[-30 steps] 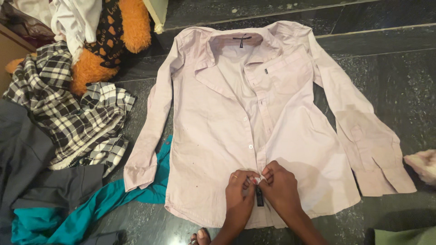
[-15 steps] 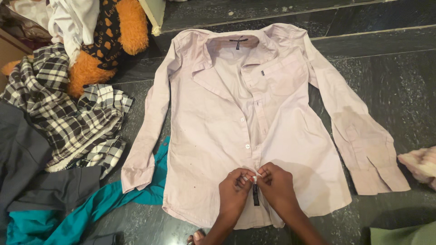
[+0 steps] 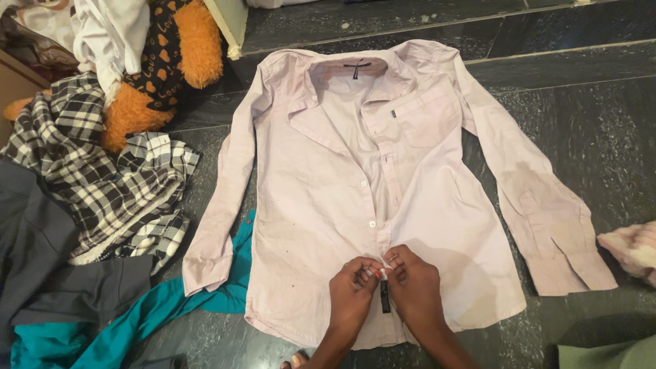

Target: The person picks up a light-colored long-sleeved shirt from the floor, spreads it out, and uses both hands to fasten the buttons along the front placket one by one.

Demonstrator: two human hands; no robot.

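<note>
**Shirt on Floor: Hand Position and Clearance**

Dark polished stone floor [image 3: 588, 130] carries a pale pink shirt [image 3: 328, 205] laid flat, front up, collar away from the person, both sleeves spread outward. Both hands work at the button strip near the lower hem. The left hand [image 3: 352, 294] and right hand [image 3: 413, 287] meet fingertip to fingertip, each pinched closed on the shirt's front edges at one point; a small dark tag [image 3: 385, 297] shows between them.

Open floor lies along the right side and beyond the collar, where a step edge runs across. The right sleeve cuff ends near a pale pink cloth [image 3: 632, 249] at the frame edge, apart from it.

On the left side, room is tight. The left sleeve lies over a teal garment [image 3: 157, 307]. Just beside these sit a black-and-white checked shirt [image 3: 109, 178] and a grey garment [image 3: 48, 266]. An orange plush toy [image 3: 164, 68] and white cloth [image 3: 113, 31] fill the upper left corner, well apart from the hands.
</note>
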